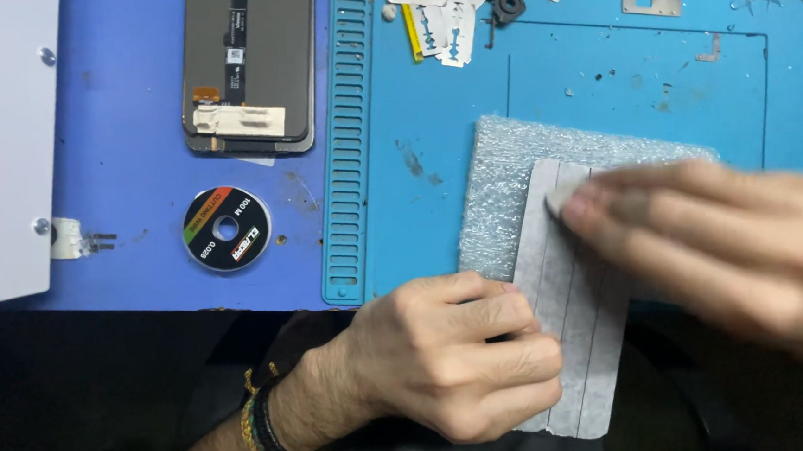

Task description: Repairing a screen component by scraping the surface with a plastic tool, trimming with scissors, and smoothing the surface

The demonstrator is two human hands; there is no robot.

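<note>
Blue rubber mat (432, 112) covers the worktop. Left hand (447, 367) fingers curl, pinning a grey ruled sheet (579, 312) over bubble wrap (509, 168); right hand (728, 252) blurred, fingers flat on the sheet.

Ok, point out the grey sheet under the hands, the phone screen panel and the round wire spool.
grey sheet (571, 336): head view, bare lower middle between the hands.
phone screen panel (247, 58): head view, middle of its dark back.
round wire spool (226, 229): head view, centre hub.
</note>
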